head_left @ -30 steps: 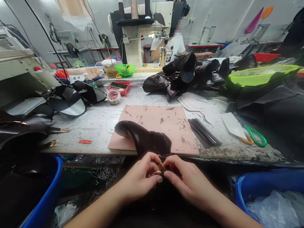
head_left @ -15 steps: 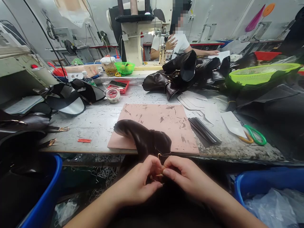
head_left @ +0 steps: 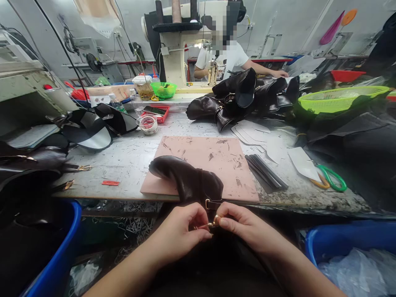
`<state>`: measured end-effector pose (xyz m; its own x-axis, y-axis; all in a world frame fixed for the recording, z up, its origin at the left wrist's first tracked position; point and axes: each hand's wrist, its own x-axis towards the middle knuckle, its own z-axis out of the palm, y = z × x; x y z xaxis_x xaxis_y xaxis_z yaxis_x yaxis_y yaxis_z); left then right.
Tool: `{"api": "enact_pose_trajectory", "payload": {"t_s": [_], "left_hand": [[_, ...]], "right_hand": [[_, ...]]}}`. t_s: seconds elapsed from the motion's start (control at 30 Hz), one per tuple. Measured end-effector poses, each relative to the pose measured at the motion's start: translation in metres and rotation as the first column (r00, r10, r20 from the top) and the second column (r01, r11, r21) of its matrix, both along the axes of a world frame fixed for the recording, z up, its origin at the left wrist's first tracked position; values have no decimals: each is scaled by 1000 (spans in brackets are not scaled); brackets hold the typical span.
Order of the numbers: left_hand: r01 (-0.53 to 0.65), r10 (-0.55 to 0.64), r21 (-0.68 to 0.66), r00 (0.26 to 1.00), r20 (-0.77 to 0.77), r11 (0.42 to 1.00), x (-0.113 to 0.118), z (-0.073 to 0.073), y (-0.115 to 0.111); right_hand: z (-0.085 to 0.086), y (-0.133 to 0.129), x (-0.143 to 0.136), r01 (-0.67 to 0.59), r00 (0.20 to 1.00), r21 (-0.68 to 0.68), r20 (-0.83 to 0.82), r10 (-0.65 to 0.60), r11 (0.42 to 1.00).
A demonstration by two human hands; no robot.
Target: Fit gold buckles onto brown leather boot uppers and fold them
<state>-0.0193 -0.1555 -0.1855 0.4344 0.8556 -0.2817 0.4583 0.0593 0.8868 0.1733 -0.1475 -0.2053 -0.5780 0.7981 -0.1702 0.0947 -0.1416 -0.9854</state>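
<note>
A dark brown leather piece that looks like a boot upper (head_left: 189, 176) lies across the front of the pink mat (head_left: 216, 148) and hangs over the table edge toward me. On its strap sits a small gold buckle (head_left: 207, 203). Just below, my left hand (head_left: 181, 233) pinches a thin gold metal clasp (head_left: 204, 226). Opposite it, my right hand (head_left: 243, 227) grips a gold ring (head_left: 216, 220) between thumb and fingers. The two metal parts meet between my fingertips; whether they are hooked together I cannot tell. The lower leather is lost in shadow.
Similar leather pieces (head_left: 207, 108) are piled at the back, before a sewing machine (head_left: 173, 53). Scissors (head_left: 332, 178), dark strips (head_left: 266, 173) and pale card pieces (head_left: 305, 163) lie right. Blue bins (head_left: 72, 231) flank me. A co-worker (head_left: 229, 62) sits beyond.
My right hand has shifted slightly right, so the clasp and ring now show between my fingers. The leather piece has stayed in place. The co-worker's raised hand has come down.
</note>
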Motion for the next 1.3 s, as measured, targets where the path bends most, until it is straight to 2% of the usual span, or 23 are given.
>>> {"api": "enact_pose_trajectory", "payload": {"t_s": [0.1,0.23,0.33,0.4,0.5,0.57,0.67,0.93,1.1,1.3], "left_hand": [[-8,8,13,1000,-4,1000,0,0,-1],[35,-3,236,991,-134,971,5,-1,-5],[41,8,332,990,-143,942,11,-3,-8],[15,17,299,994,-104,954,13,-4,-8],[-15,18,185,1000,-13,983,13,-4,-7],[-24,18,118,999,49,993,13,-3,-6],[-86,81,46,991,103,995,13,-3,-6],[-217,208,52,968,141,975,18,-15,-9],[-260,252,54,959,131,964,18,-22,-9],[-343,327,13,905,272,939,15,-22,-11]], "right_hand": [[-1,1,3,-54,999,4,-5,54,999],[0,4,5,-97,995,17,-17,97,995],[0,4,1,-51,998,8,-30,51,999],[0,3,-5,39,999,52,10,-39,998],[-2,0,-12,202,971,154,98,-218,967],[-3,-3,-14,237,953,194,146,-267,952],[-4,-4,-14,189,951,245,194,-239,951],[2,-4,-5,-19,975,314,214,-51,949],[4,-3,-7,-40,953,336,296,-65,941],[4,-2,-7,-54,957,386,285,-63,921]]}}
